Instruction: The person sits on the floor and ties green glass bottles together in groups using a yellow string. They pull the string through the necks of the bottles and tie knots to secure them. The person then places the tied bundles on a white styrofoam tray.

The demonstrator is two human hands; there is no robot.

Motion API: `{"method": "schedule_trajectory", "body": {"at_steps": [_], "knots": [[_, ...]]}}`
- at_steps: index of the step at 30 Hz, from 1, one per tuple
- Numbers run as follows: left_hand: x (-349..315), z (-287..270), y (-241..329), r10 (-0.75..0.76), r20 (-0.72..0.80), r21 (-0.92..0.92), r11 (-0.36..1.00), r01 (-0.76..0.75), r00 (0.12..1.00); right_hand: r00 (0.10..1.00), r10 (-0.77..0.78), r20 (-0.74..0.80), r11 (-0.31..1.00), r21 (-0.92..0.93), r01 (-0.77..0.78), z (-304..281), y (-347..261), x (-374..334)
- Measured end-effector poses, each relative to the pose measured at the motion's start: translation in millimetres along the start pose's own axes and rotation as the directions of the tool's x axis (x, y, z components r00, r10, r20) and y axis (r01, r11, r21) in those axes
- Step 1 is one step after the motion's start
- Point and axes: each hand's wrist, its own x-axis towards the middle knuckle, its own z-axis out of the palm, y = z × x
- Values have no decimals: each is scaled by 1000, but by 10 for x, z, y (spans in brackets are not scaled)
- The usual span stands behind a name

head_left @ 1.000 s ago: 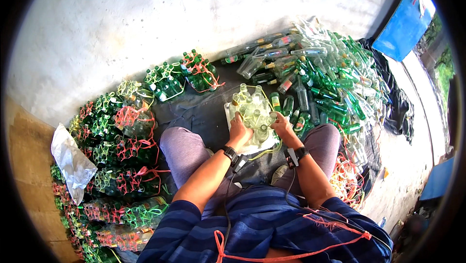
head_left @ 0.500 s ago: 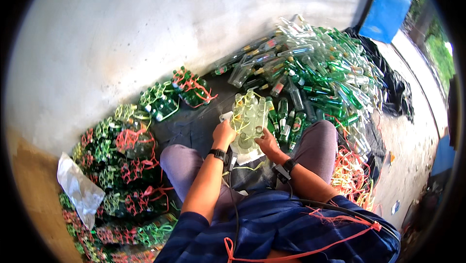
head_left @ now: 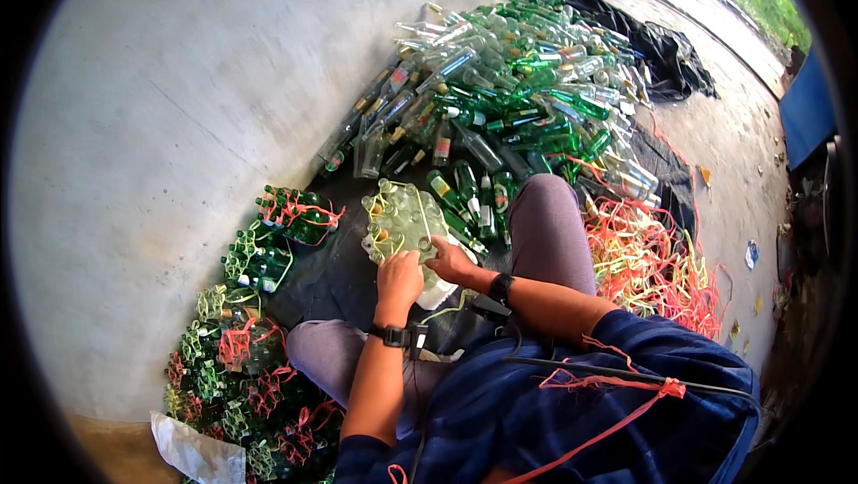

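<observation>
A bundle of clear glass bottles [head_left: 407,211] stands upright between my knees, bound with pale yellow-green plastic strap [head_left: 425,218]. Curled closed at the bundle's near edge is my left hand [head_left: 399,283]; its fingertips are hidden, so what it grips does not show. Close beside it, my right hand [head_left: 452,262] pinches the strap where it comes down over the near bottles. A white pad [head_left: 436,292] shows under the bundle. One loose strap end [head_left: 444,311] trails from there onto the dark sheet.
A large heap of green and clear bottles [head_left: 527,73] lies ahead against the wall. Tied bottle bundles [head_left: 259,260] line the left side. Tangled red and yellow straps [head_left: 643,256] lie by my right knee. A black sheet [head_left: 313,292] covers the floor.
The view has turned, so the scene sits further left and the strap pile shows more. My two hands have come closer together at the bundle's near edge.
</observation>
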Motion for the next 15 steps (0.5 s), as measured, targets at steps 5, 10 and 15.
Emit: {"method": "schedule_trajectory", "body": {"at_steps": [5, 10, 15], "knots": [[50, 123, 28, -27, 8, 48, 999, 26, 1000, 1000, 15, -15, 1000, 11, -15, 48, 99, -3], [64, 141, 16, -21, -26, 27, 999, 22, 999, 999, 21, -40, 999, 27, -20, 105, 195, 24], [94, 165, -52, -114, 47, -32, 993, 115, 992, 998, -41, -48, 999, -31, 39, 144, 186, 43]]}}
